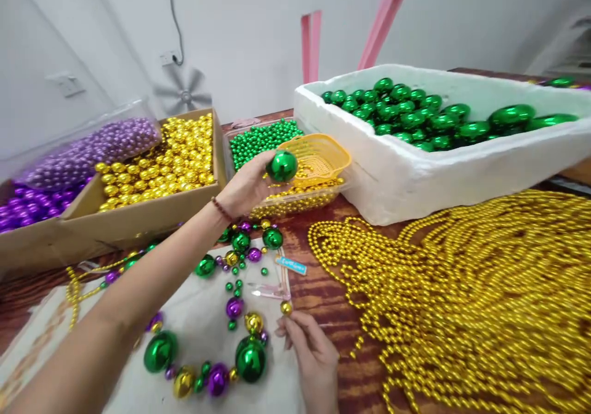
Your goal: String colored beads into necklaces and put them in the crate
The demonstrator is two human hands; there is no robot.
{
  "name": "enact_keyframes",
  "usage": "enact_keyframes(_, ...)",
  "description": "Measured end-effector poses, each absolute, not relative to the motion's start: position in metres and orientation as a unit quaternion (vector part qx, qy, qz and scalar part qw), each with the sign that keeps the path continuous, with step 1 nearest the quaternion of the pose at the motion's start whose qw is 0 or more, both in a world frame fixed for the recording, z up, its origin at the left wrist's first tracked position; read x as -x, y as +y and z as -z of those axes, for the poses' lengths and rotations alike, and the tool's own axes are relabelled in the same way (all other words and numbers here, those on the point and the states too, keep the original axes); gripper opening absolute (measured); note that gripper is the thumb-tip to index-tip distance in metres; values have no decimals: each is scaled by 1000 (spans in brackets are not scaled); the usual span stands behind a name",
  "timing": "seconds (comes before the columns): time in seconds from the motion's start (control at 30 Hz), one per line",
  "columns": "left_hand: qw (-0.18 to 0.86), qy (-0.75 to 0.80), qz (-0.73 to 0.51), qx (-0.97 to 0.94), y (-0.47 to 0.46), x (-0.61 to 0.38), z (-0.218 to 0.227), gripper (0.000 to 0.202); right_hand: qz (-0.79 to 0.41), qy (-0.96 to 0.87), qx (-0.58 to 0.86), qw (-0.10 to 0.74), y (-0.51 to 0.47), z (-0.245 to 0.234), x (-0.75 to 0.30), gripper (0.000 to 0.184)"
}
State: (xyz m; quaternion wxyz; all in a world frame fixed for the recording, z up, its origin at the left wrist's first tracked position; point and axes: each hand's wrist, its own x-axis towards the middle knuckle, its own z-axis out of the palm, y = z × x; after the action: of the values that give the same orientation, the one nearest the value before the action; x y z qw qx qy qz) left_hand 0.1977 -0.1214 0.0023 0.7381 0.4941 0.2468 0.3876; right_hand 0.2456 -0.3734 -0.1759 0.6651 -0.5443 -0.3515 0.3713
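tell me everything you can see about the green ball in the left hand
The green ball is a round, glossy, mirror-like ornament, plastic by its look, with bright reflections on its surface. The left hand holds it by the fingers, raised above the table in front of the yellow basket. Nothing else touches it.

Bare left hand (247, 186), brown beaded bracelet (222, 209)
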Motion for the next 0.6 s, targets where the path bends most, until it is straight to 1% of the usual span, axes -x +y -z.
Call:
enact_keyframes(0.1, 807, 281, -387, -346, -167, -128, 3, 28, -349, -388, 539, 661, -368, 163, -246, 13)
enact_keyframes(0.17, 822, 300, -404, -267, -189, -92, 12, 32, -349, -431, 525, 646, -365, 155, -244, 10)
enact_keyframes(0.27, 819, 320, -435, -191, -208, -58, 28, 37, -353, -495, 506, 612, -359, 142, -236, 12)
enact_keyframes(0.43, 796, 333, -485, -147, -219, -34, 44, 33, -329, -580, 491, 560, -353, 123, -216, 13)
enact_keyframes(0.6, 787, 335, -499, -142, -225, -24, 47, 31, -315, -605, 489, 544, -352, 120, -202, 13)
